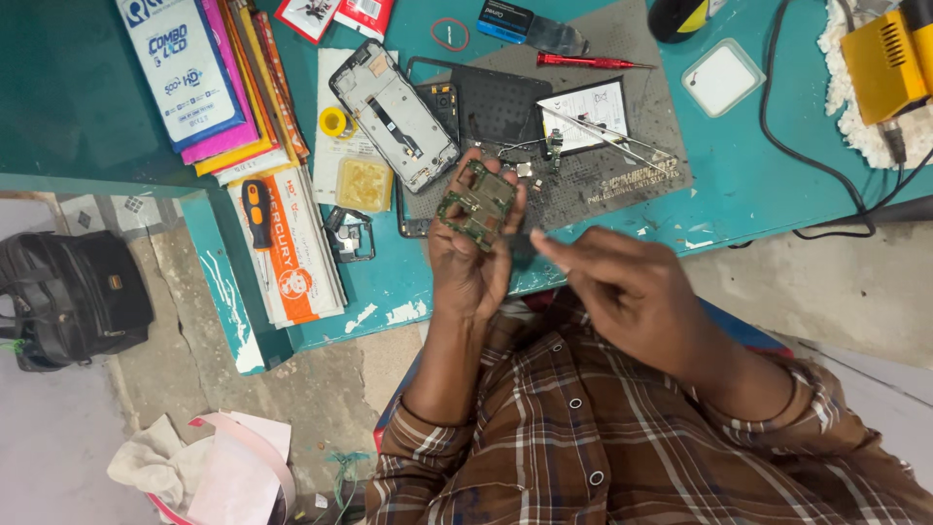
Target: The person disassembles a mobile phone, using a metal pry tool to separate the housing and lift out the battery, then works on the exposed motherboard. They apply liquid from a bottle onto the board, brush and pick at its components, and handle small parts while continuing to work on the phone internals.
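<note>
My left hand (pixel 473 255) grips the green circuit board (pixel 476 205) in closed fingers, its long axis running 1 to 7 o'clock. My right hand (pixel 622 282), pinching a small blurred dark tool, sits at the board's 4 o'clock, tip nearly touching.

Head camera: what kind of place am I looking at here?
Most likely a phone repair bench. The left hand holds a green circuit board, an opened phone frame lies on the teal table, and tweezers rest on a grey work mat.
</note>
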The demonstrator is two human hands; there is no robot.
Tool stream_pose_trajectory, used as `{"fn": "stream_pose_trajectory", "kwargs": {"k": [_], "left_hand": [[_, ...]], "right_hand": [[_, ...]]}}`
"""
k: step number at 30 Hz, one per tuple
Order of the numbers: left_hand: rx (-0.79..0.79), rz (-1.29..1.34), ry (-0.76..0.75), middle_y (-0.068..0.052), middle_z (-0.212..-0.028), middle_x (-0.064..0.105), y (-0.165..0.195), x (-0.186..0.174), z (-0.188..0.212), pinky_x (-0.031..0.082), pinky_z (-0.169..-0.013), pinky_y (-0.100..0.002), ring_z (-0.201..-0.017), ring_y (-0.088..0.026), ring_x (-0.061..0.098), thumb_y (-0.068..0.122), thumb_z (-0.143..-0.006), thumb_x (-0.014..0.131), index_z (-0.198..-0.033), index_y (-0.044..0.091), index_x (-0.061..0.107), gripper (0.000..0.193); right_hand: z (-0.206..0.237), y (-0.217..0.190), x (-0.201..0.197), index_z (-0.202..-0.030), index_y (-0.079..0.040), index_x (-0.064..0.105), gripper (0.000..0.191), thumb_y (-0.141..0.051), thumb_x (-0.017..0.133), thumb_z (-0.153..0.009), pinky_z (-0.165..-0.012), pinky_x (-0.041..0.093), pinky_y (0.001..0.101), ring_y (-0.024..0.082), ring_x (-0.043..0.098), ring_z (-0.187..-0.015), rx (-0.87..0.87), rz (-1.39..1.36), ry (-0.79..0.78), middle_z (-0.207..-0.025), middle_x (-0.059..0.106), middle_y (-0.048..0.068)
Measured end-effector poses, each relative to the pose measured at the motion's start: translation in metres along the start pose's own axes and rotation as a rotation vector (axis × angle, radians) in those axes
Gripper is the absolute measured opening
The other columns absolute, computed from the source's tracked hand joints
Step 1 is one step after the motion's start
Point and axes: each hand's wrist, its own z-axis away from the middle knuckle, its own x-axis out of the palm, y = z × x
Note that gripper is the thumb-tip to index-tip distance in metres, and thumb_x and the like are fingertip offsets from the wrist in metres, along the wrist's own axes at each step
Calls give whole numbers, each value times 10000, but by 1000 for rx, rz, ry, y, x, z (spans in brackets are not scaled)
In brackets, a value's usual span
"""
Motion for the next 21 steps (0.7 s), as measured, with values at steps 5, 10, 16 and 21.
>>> {"fn": "stream_pose_trajectory", "kwargs": {"k": [5,10,16,21], "left_hand": [[-19,-32,-59,-161,-1407,577,-8,2,1,500,-1214,-420,-1321,-294,596,353,-783,900,-1603,-76,356,1074],[-7,103,58,-184,-1425,561,1,-1,1,507,-1176,-423,-1317,-324,589,395,-757,900,-1573,-71,316,1107],[-17,17,-57,-154,-1438,565,-5,3,7,546,-1163,-410,-1343,-300,591,355,-766,916,-1584,-66,337,1087],[-87,-27,-72,-178,-1432,587,-5,4,13,525,-1169,-417,-1339,-303,587,346,-761,927,-1594,-84,342,1105]], "right_hand": [[-7,-3,8,-1452,-182,587,574,112,639,-962,-495,359,292,81,478,-582,-50,-9,52,-793,576,41],[2,-7,6,-1503,-210,548,633,84,644,-951,-567,423,289,80,507,-645,-97,31,10,-847,586,36],[1,4,7,-1473,-206,548,603,89,648,-956,-465,407,263,94,511,-571,-81,24,48,-835,620,37],[-10,8,6,-1492,-190,584,590,82,643,-972,-556,439,300,117,528,-628,-51,159,149,-846,595,59]]}}
